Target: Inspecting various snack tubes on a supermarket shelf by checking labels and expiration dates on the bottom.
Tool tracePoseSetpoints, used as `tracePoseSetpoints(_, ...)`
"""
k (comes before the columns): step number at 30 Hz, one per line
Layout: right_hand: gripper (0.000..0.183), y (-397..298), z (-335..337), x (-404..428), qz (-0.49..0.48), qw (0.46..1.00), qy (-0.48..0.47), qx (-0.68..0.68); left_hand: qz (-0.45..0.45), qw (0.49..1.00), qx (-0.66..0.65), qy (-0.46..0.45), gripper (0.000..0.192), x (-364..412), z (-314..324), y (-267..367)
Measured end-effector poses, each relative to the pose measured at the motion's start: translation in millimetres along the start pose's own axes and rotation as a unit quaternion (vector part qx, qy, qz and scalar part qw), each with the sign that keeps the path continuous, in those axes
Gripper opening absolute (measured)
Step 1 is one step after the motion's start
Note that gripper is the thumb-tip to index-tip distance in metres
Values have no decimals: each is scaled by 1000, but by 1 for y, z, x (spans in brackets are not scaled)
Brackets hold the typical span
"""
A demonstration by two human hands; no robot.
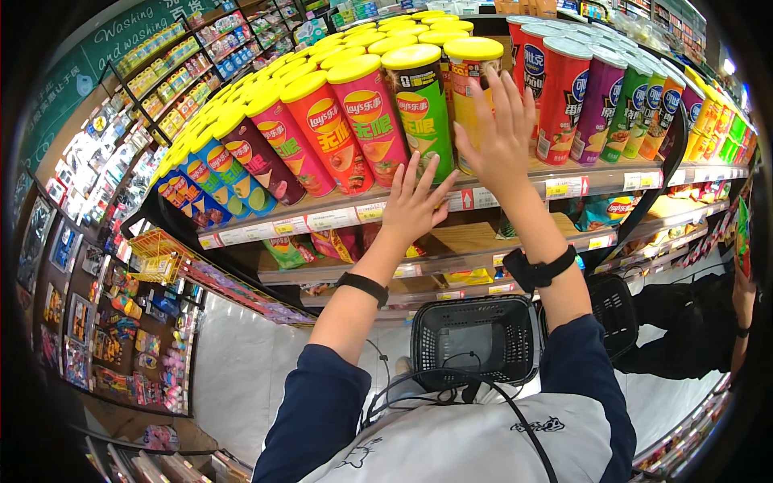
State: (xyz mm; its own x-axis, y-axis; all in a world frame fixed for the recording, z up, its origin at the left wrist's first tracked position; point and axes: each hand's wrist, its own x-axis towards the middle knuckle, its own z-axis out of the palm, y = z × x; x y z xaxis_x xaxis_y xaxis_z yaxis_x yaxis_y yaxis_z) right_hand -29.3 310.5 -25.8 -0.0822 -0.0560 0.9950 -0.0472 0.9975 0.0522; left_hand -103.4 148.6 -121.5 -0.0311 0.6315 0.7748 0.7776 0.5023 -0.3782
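Note:
My left hand point(421, 196) is spread at the shelf's front edge, its fingertips before the lower part of a green and black Lay's chip canister point(426, 130). My right hand point(500, 130) is raised with fingers apart in front of an orange-yellow canister point(474, 49) with a yellow lid, partly covering it. Whether either hand touches a canister I cannot tell. Left of the green one stand a pink canister point(365, 102) and an orange-red canister point(323, 121). To the right are a red canister point(561, 108) and a purple canister point(595, 108) with pale lids.
Price labels point(329, 220) line the shelf edge. Bagged snacks point(290, 250) lie on the shelf below. A black shopping basket point(477, 338) is below my arms, beside dangling cables point(386, 392). Another person point(682, 320) in dark trousers is at the right. A yellow wire rack point(158, 253) hangs left.

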Motion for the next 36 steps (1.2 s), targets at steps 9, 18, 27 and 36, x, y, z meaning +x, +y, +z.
tracePoseSetpoints(9,49,-38,33,51,1,1000,-15,0,31,998,-30,37,59,-10,7,-5)
tracePoseSetpoints(18,59,-66,10,15,89,958,99,252,-76,990,-22,120,89,-14,16,-6)
tracePoseSetpoints(27,63,-60,-46,-21,116,937,139,299,-114,984,-72,120,100,-11,13,-4)
tracePoseSetpoints(36,42,-35,-142,-56,411,733,306,446,-161,900,-386,122,103,15,-45,24)
